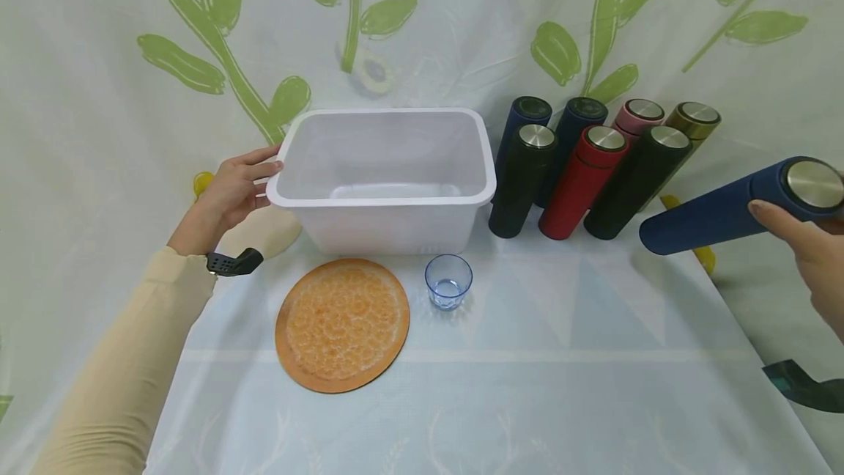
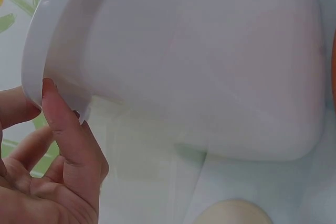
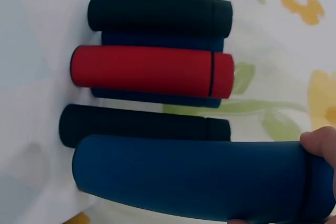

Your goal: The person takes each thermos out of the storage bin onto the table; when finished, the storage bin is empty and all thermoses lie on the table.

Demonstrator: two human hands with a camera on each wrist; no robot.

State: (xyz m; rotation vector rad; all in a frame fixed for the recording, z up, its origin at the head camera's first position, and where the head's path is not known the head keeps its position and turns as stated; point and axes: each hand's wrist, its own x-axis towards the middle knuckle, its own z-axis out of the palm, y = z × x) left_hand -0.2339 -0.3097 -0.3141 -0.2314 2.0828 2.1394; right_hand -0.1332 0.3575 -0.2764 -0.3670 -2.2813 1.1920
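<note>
At the rim of a white plastic tub (image 1: pixel 389 226) is my left hand (image 1: pixel 227 196); in the left wrist view, thumb and finger pinch the tub's rim (image 2: pixel 32 51). My right hand (image 1: pixel 817 255) grips a blue thermos (image 1: pixel 712 215) near its silver-topped lid, holding it tilted at the table's right side. In the right wrist view the same blue thermos (image 3: pixel 189 177) partly covers a dark green thermos (image 3: pixel 147 124) behind it. A red thermos (image 1: pixel 576 189) stands among several others, including a black-green one (image 1: pixel 524 182), a pink one (image 1: pixel 636 117) and a gold-coloured one (image 1: pixel 694 122).
A round orange-brown mat (image 1: pixel 343 325) lies in front of the tub. Beside it stands a clear bluish drinking glass (image 1: pixel 448 282). A pale round object (image 1: pixel 267 232) sits under my left wrist. The pale tablecloth (image 1: pixel 501 402) ends in a slanting edge on the right.
</note>
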